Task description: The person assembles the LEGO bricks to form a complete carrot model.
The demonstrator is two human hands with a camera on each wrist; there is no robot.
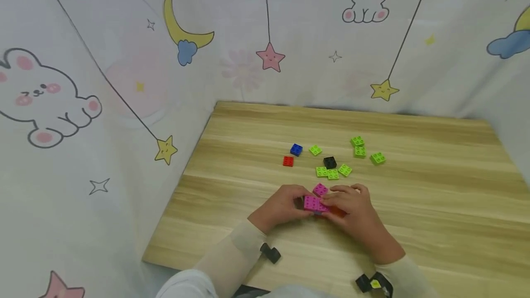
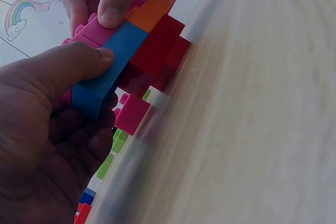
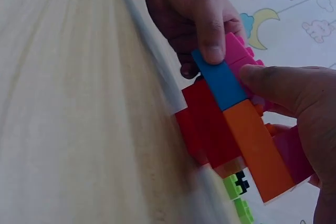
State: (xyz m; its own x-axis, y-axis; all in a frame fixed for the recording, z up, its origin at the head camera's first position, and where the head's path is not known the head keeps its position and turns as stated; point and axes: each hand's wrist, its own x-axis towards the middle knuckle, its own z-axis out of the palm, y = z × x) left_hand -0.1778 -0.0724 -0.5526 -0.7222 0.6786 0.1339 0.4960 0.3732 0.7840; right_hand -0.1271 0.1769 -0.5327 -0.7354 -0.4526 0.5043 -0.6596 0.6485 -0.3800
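Both hands hold one stack of toy building bricks low over the table. Its top layer is pink (image 1: 311, 203); below come a blue brick (image 2: 115, 61) and an orange brick (image 3: 260, 150) side by side, with red bricks (image 3: 212, 121) at the bottom. My left hand (image 1: 285, 203) grips the blue end, thumb on its side. From the other side, my right hand (image 1: 356, 210) pinches the stack, thumb along the blue and pink bricks and fingers over the pink top. Just beyond the stack lies a loose pink brick (image 1: 320, 189).
Farther back on the wooden table (image 1: 232, 151) lie a blue brick (image 1: 296, 150), a red brick (image 1: 288, 161), a black brick (image 1: 330, 162) and several lime green bricks (image 1: 360, 151). A printed white curtain (image 1: 310, 22) hangs behind the table and along its left side.
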